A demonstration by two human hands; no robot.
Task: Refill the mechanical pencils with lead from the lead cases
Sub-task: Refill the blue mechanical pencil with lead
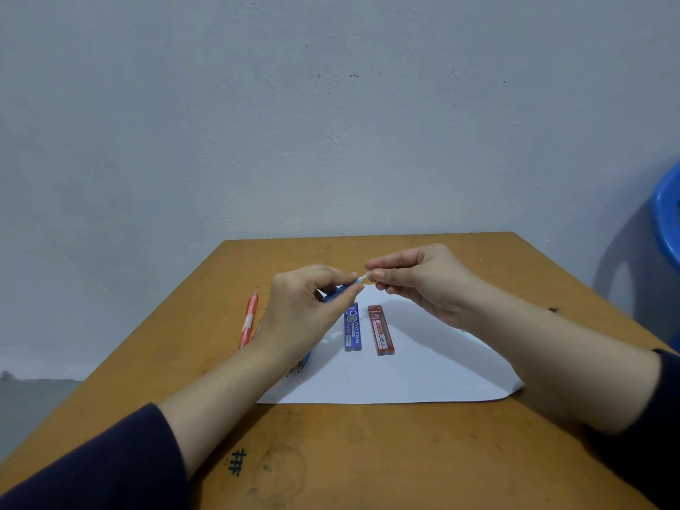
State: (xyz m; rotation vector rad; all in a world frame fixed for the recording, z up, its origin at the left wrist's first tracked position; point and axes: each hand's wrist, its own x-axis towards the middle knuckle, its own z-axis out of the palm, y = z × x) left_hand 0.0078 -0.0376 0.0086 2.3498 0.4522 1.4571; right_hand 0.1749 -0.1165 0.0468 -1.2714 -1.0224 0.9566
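Table [368, 454]: a small part dropped here could roll off an edge, and the wood is marked and mottled, so it would likely be hard to spot.
Paper [404, 377]: a loose sheet; a forearm dragging over it could carry off the cases lying on it.
Left hand [298, 311]: raised above the paper, fingers curled round the blue pencil [336, 293], thumb and forefinger tips close to its upper end. A slack grip would let the barrel twist or slide when the other hand pulls.
Right hand [419, 281]: thumb and forefinger pinch the white end piece [362, 278]; the other fingers are loosely curled.
Pink pencil [248, 320]: on the bare table, just left of the left wrist, untouched; the wrist could knock it.
Blue lead case [353, 327]: on the paper beneath the hands, beside the red lead case [381, 330]; both are apart from the fingers.
White end piece: at the pencil's tip, between the two hands' fingertips. A jerky pull could flick it away. I cannot tell whether it is seated or already free.
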